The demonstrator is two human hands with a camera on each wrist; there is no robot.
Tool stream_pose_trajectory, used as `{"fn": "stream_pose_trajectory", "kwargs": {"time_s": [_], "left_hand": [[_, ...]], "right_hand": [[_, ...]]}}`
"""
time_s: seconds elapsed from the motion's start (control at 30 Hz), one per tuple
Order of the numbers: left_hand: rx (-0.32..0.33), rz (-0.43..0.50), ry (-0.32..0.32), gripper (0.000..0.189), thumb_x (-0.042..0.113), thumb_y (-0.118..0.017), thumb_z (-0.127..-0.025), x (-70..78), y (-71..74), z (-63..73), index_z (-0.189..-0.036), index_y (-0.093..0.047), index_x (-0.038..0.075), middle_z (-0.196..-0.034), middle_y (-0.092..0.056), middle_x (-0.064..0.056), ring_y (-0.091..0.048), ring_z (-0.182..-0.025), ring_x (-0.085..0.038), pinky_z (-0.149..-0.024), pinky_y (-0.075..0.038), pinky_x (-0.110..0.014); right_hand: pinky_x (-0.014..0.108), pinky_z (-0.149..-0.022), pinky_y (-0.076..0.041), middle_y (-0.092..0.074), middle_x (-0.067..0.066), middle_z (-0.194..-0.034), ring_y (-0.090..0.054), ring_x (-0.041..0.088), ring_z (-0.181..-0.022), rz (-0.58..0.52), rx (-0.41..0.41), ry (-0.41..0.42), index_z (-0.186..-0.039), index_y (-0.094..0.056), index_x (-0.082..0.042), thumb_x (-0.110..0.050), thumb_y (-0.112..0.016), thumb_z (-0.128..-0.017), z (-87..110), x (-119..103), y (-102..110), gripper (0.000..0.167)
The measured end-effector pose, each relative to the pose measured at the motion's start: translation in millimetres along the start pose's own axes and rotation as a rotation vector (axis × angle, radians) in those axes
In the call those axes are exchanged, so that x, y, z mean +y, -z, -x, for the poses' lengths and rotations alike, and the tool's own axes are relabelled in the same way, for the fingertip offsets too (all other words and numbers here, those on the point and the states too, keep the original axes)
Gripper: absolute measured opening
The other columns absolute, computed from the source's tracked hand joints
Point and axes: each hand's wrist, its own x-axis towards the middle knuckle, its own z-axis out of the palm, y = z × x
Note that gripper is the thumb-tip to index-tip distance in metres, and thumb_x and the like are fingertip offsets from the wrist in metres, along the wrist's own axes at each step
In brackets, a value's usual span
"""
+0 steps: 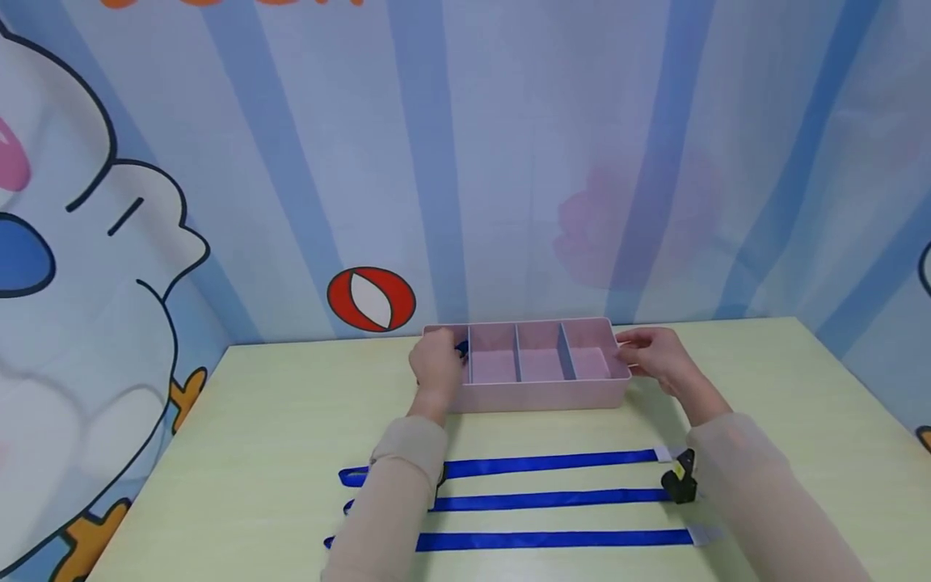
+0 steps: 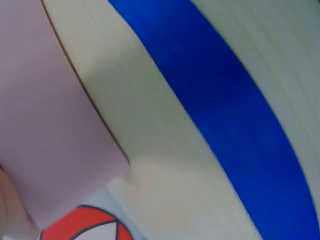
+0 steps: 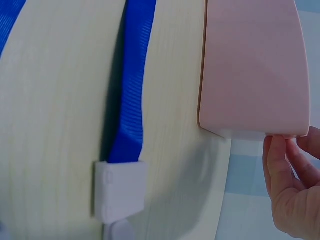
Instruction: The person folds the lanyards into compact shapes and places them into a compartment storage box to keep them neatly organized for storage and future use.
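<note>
A pink divided storage box (image 1: 538,396) stands at the back of the table. My left hand (image 1: 436,364) grips its left end, covering most of the leftmost compartment; a small dark blue item (image 1: 462,349) shows beside the fingers there. At the other end my right hand (image 1: 658,356) holds the box by its end wall, fingertips against it in the right wrist view. Nearer to me lie three blue lanyard straps (image 1: 553,463), side by side and partly hidden by the left sleeve. One has a white plastic buckle (image 3: 120,192).
A black item with a yellow patch (image 1: 680,478) lies by the right ends of the straps, beside the right sleeve. Behind the pale wooden table (image 1: 291,404) hangs a blue striped cartoon backdrop (image 1: 494,162), close behind the box.
</note>
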Motion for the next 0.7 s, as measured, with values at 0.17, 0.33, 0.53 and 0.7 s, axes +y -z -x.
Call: {"fn": "stream_pose_trajectory", "kwargs": {"time_s": [0.17,0.33,0.53,0.7], "left_hand": [[-0.07,-0.01,0.057,0.012,0.002,-0.059,-0.084,4.4,-9.2,-4.1,-0.079,-0.07,0.005,-0.078,-0.068,-0.011,-0.065,-0.075,-0.027,-0.061,-0.053,-0.039],[-0.117,-0.042,0.05,0.013,0.005,-0.058,-0.087,6.5,-9.1,-4.2,-0.088,-0.07,0.005,-0.083,-0.068,-0.011,-0.065,-0.078,-0.026,-0.066,-0.055,-0.041],[-0.153,-0.086,0.054,0.016,0.005,-0.055,-0.089,5.7,-9.6,-1.1,-0.091,-0.071,0.008,-0.085,-0.068,-0.01,-0.065,-0.08,-0.025,-0.067,-0.054,-0.04],[-0.127,-0.084,0.028,0.018,0.005,-0.053,-0.089,3.1,-11.6,1.4,-0.088,-0.071,0.008,-0.082,-0.069,-0.01,-0.065,-0.077,-0.025,-0.065,-0.054,-0.04]], "right_hand": [[0.035,-0.084,-0.052,-0.05,0.028,-0.123,-0.059,0.025,-0.096,-0.001,-0.005,-0.005,-0.13,-0.044,0.009,-0.006,-0.053,-0.093,-1.0,0.2,1.5,0.041],[0.035,-0.084,-0.052,-0.05,0.028,-0.124,-0.058,0.031,-0.102,-0.004,-0.002,0.005,-0.13,-0.044,0.009,-0.006,-0.054,-0.093,0.2,-0.4,2.1,0.041],[0.035,-0.086,-0.051,-0.049,0.027,-0.124,-0.058,0.029,-0.101,-0.007,-0.007,-0.01,-0.131,-0.044,0.008,-0.007,-0.054,-0.093,3.4,-0.5,-0.1,0.042],[0.035,-0.085,-0.052,-0.05,0.027,-0.124,-0.058,0.028,-0.099,-0.008,0.009,-0.003,-0.13,-0.045,0.009,-0.008,-0.054,-0.093,5.3,2.2,-2.5,0.042]]}}
